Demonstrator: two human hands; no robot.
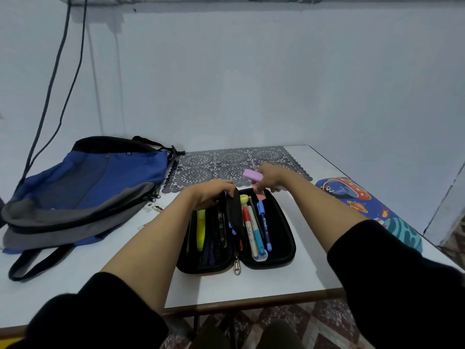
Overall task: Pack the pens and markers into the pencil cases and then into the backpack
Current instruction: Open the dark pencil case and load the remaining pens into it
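Observation:
A black pencil case (284, 250) lies open on the table, with several pens and markers in both halves, among them a yellow highlighter (200, 230) on the left and a blue pen (264, 225) on the right. My left hand (214, 193) grips the case's black middle flap (234, 212) at its far end. My right hand (270, 178) holds a purple eraser (253, 175) and pinches a pink marker (259, 191) above the case's far right corner. A blue and grey backpack (88, 195) lies flat at the left.
A second pencil case (364, 205), blue with a space print, lies shut at the table's right edge. A dark lace mat (226, 162) covers the back of the table. Cables (55, 79) hang down the wall at the left. The table's front edge runs just below the open case.

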